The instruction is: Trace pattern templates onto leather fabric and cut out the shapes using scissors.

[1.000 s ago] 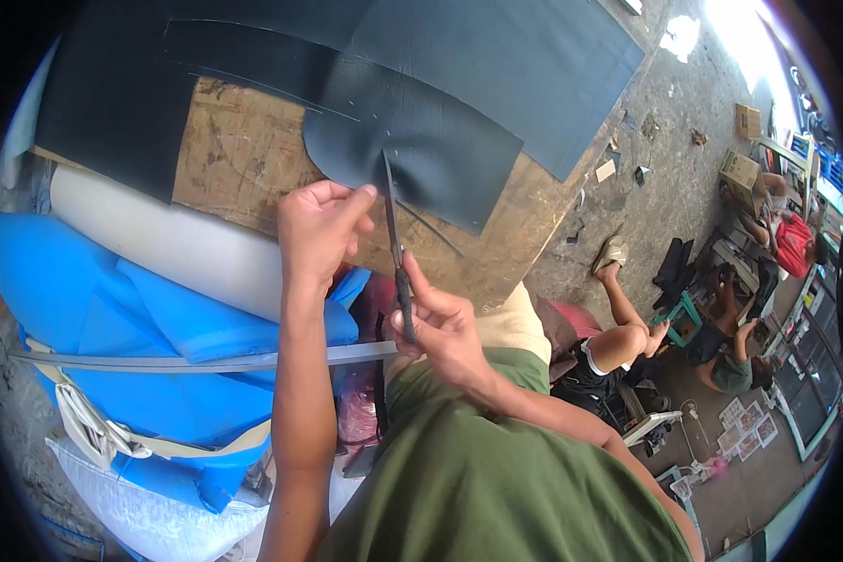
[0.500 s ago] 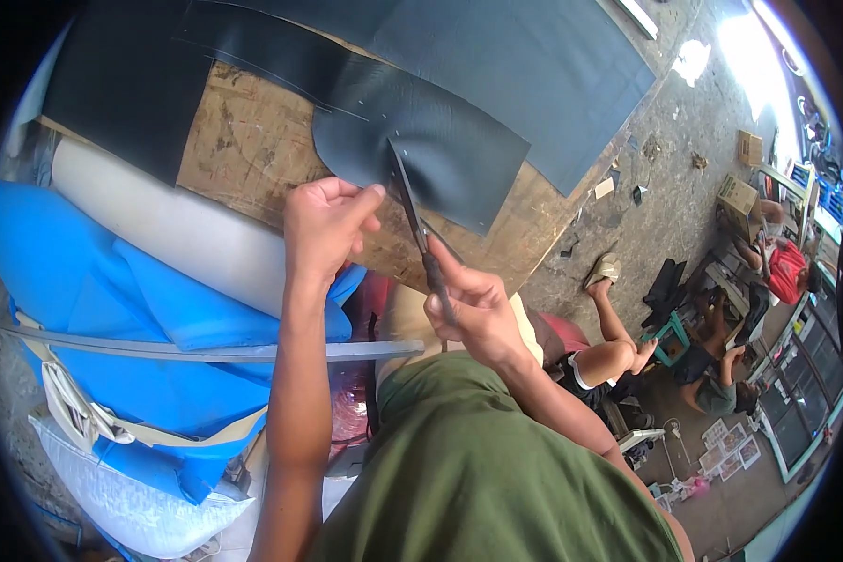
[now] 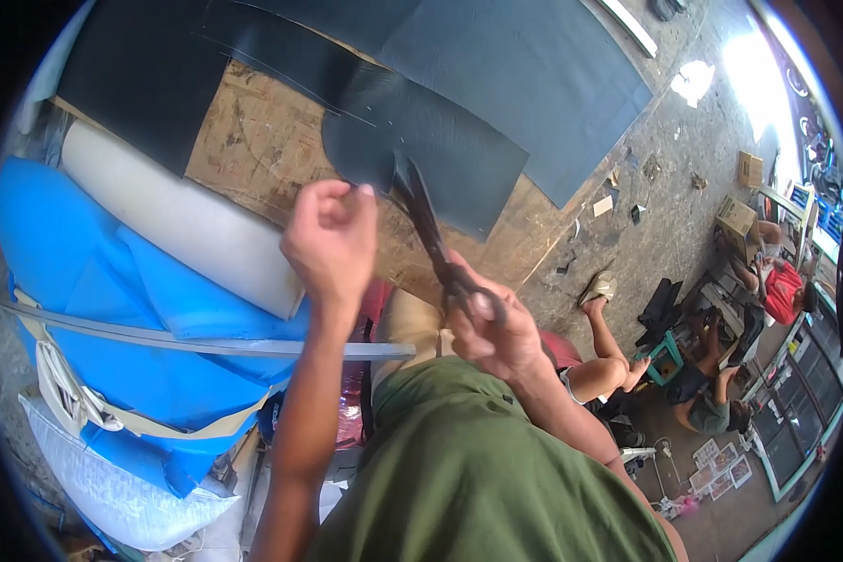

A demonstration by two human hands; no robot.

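Note:
My right hand [image 3: 498, 332] grips a pair of dark scissors [image 3: 428, 225] by the handles. Their blades point away from me, slightly parted, over the near edge of a black sheet [image 3: 459, 155] that looks like leatherette. At that same edge, left of the blade tips, the fingers of my left hand [image 3: 332, 239] are closed in a pinch on the sheet; motion blurs them a little. Pale marked lines run along the sheet, which has a curved cut-out edge on its left. It lies on a worn wooden table [image 3: 253, 131].
More black sheeting [image 3: 525, 84] covers the table's far side, and another piece [image 3: 145, 84] its left. Beside the table are a white roll [image 3: 178, 220], blue sheeting [image 3: 75, 234] and a long grey bar [image 3: 253, 348]. People sit on the right; a sandalled foot [image 3: 598, 288] rests on the concrete floor.
The scissors have turned and their blades have parted slightly. My right hand has shifted right and nearer to me. My left hand has rolled, its fingers more curled. The sheet's bulge has flattened.

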